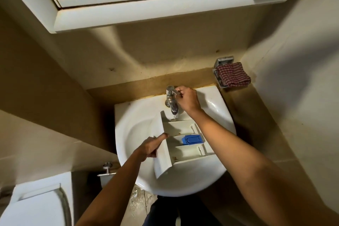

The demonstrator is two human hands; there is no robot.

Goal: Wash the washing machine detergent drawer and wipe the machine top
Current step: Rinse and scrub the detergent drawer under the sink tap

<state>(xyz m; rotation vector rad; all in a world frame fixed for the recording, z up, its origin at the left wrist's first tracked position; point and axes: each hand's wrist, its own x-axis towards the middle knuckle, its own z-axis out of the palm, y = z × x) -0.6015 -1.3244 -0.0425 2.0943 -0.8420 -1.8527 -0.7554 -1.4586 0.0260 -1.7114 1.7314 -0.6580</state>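
The white detergent drawer (pixel 185 145) lies across the white sink (pixel 134 130), its compartments facing up and a blue insert (pixel 192 139) in the middle one. My left hand (pixel 152 146) grips the drawer's front panel at its left side, thumb over the top edge. My right hand (pixel 189 100) holds the lever of the metal tap (pixel 169 95) at the back of the sink. The tap's spout sits just above the drawer's far end. I cannot tell whether water is running.
A red checked cloth (pixel 233 74) rests on a metal wall holder to the right of the sink. A mirror cabinet (pixel 146 0) hangs overhead. A white toilet cistern (pixel 36 200) stands at the lower left, with a wall valve (pixel 107 169) beside it. Walls close in on both sides.
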